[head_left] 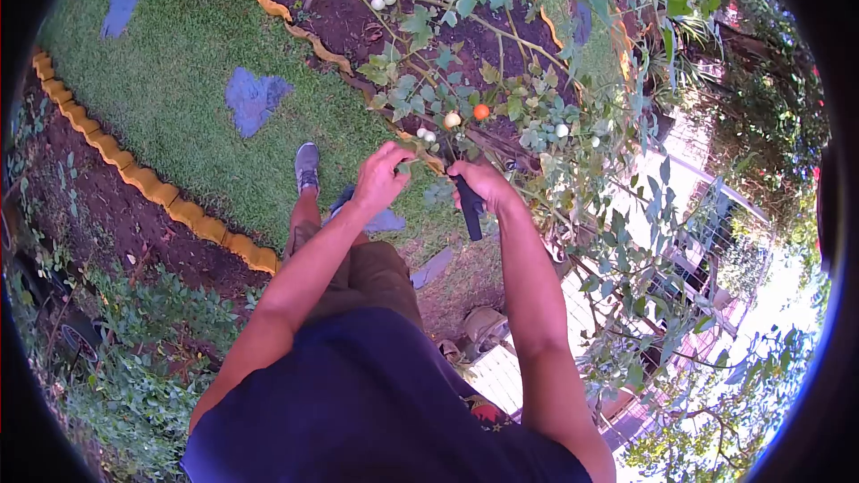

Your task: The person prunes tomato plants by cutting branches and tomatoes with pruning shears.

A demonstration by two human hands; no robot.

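Green lawn (179,80) across the upper left, bordered by yellow scalloped edging (188,213), with a blue-grey stepping stone (253,98) set in the grass. Sprawling tomato plant (501,45) filling the upper right, over dark soil. Left hand (380,179) at the plant's lower edge, fingers curled narrowly round a thin green stem (413,159). Right hand (488,183) just beside it, fist closed on a black tool handle (468,213) pointing downward. Just above both hands, 1 orange tomato (481,112) beside 1 pale tomato (453,120).
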